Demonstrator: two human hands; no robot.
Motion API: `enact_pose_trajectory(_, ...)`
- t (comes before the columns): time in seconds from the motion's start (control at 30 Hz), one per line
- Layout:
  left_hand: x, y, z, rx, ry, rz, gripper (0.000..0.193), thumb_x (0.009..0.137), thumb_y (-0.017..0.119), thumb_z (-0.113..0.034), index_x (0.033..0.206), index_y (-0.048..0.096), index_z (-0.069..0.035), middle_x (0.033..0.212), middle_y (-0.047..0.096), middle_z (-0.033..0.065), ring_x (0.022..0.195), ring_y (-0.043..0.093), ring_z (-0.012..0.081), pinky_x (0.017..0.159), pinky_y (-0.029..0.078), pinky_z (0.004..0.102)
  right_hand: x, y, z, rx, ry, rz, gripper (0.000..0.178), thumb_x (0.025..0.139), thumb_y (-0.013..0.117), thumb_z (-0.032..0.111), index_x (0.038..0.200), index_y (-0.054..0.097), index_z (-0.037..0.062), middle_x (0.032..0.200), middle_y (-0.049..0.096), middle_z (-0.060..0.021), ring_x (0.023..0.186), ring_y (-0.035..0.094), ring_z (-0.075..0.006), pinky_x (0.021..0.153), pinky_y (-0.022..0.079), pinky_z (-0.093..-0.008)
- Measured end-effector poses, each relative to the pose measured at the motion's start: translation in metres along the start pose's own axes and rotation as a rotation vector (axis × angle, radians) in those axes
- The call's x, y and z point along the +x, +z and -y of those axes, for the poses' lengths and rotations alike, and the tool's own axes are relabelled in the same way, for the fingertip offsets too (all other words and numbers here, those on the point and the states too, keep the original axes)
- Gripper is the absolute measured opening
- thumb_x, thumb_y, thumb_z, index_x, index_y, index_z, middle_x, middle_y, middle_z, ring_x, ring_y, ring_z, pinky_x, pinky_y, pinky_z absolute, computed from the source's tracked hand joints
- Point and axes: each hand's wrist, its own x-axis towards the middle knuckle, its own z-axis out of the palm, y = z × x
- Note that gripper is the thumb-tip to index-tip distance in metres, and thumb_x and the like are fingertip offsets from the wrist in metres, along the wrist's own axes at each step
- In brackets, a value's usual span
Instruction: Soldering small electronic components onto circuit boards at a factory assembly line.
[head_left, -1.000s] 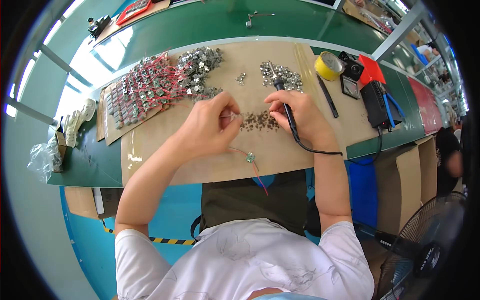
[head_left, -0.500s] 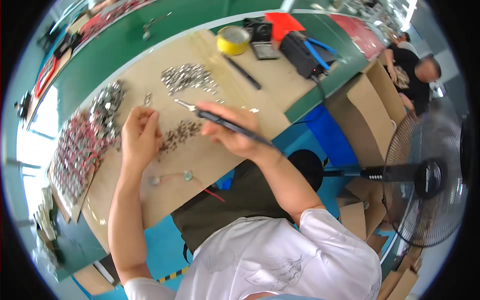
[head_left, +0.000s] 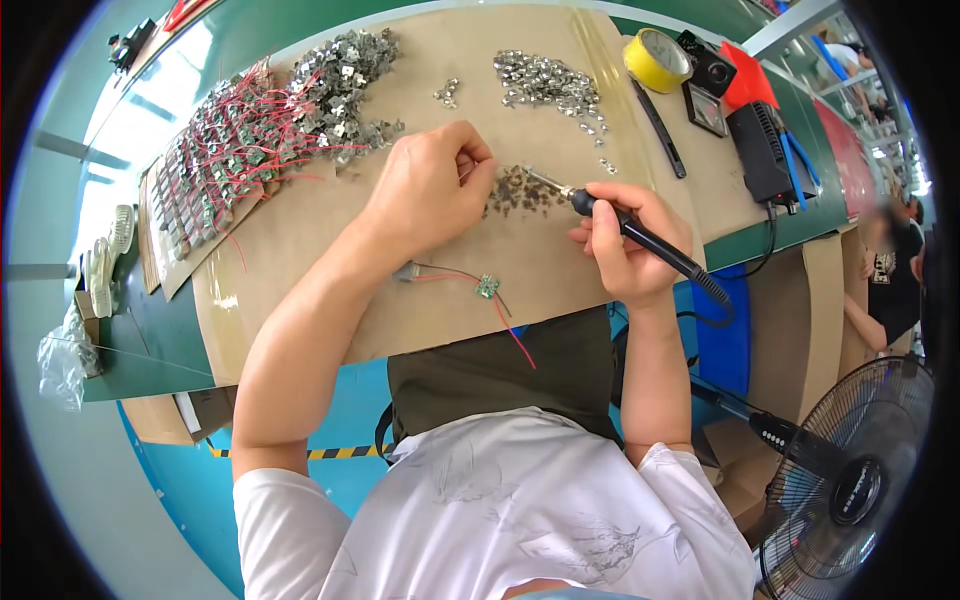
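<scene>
My right hand [head_left: 643, 243] grips a black-handled soldering iron [head_left: 655, 243]. The iron slants up to the left, its metal tip over a scatter of tiny dark brown parts [head_left: 522, 192] on the brown work sheet. Left of that scatter, my left hand [head_left: 437, 178] is closed with thumb and fingertips together; what lies in the pinch is too small to make out. Nearer me, a small green circuit board [head_left: 487, 286] with red wires lies on the sheet, one wire running to a small round grey part [head_left: 406, 271]. Small silver parts [head_left: 545, 80] are heaped beyond my hands.
At the left lie rows of boards with red wires [head_left: 235, 140] and a heap of metal pieces [head_left: 345, 75]. To the right are yellow tape [head_left: 657, 60], a black pen-like tool [head_left: 659, 128], a black power box [head_left: 762, 150] and blue-handled pliers [head_left: 797, 165]. A fan [head_left: 850, 490] stands lower right.
The view has swung, so the table sits further right in it. The iron's tip has come down from near the silver heap to the brown parts. My left hand stays pinched.
</scene>
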Motion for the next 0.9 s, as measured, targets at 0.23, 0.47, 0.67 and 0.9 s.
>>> enact_pose_trajectory(0.23, 0.0006, 0.0059, 0.0022, 0.035, 0.049, -0.001, 0.012, 0.091, 0.076, -0.011, 0.094, 0.073, 0.001, 0.071, 0.069, 0.0104, 0.063, 0.065, 0.0206, 0.064, 0.053, 0.036, 0.0028, 0.0, 0.0013, -0.04, -0.005, 0.008, 0.014, 0.098, 0.067, 0.0, 0.108, 0.074, -0.0062, 0.077, 0.073, -0.0068, 0.06, 0.071, -0.0091, 0.055, 0.06, -0.0234)
enact_pose_trajectory(0.47, 0.0006, 0.0063, -0.002, 0.059, 0.045, -0.007, 0.011, 0.088, 0.072, -0.011, 0.09, 0.073, -0.001, 0.077, 0.074, 0.0172, 0.074, 0.074, 0.0374, 0.072, 0.059, 0.0469, 0.0029, -0.0011, 0.0002, -0.027, 0.005, 0.001, 0.013, 0.098, 0.068, 0.001, 0.107, 0.075, -0.0061, 0.076, 0.073, -0.0067, 0.059, 0.07, -0.0089, 0.055, 0.059, -0.0232)
enact_pose_trajectory(0.67, 0.0007, 0.0059, -0.0027, 0.067, 0.041, -0.008, 0.012, 0.088, 0.072, -0.012, 0.091, 0.073, -0.001, 0.078, 0.074, 0.0176, 0.076, 0.074, 0.038, 0.073, 0.059, 0.047, 0.0023, -0.0003, -0.0009, -0.022, 0.002, 0.002, 0.013, 0.099, 0.068, 0.0, 0.108, 0.075, -0.0062, 0.076, 0.073, -0.0069, 0.059, 0.069, -0.0083, 0.055, 0.06, -0.0234)
enact_pose_trajectory(0.9, 0.0003, 0.0065, -0.0037, 0.095, 0.013, 0.016, 0.013, 0.089, 0.073, -0.013, 0.091, 0.073, 0.0, 0.08, 0.075, 0.018, 0.078, 0.074, 0.0378, 0.075, 0.059, 0.0469, -0.0002, 0.0005, -0.0017, -0.017, 0.046, -0.022, 0.012, 0.1, 0.069, 0.001, 0.108, 0.075, -0.0057, 0.077, 0.073, -0.0069, 0.059, 0.069, -0.0085, 0.055, 0.06, -0.0239)
